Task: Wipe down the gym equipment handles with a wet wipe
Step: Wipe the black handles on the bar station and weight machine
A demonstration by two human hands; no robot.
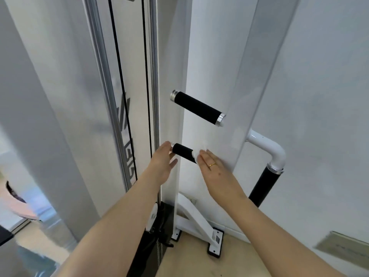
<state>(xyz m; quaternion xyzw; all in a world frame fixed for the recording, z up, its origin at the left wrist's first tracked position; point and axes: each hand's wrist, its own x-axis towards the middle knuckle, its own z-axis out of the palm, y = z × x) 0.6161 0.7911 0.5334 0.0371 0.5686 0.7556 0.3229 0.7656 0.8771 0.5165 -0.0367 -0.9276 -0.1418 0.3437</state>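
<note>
Two short black foam handles jut from a white machine upright. The upper handle [197,108] is untouched. My right hand [216,168] grips the inner end of the lower handle [182,152] with a white wet wipe [196,154] wrapped under its fingers; a ring shows on one finger. My left hand [162,163] rests its fingertips on that handle's outer metal end cap, fingers extended, palm not closed around anything. A third black grip [264,186] hangs vertically from a white bent tube at the right.
Black cables [119,76] and chrome guide rods [99,56] run vertically on the left. A white base bracket [199,222] is bolted to the wooden floor below. White walls stand behind and to the right.
</note>
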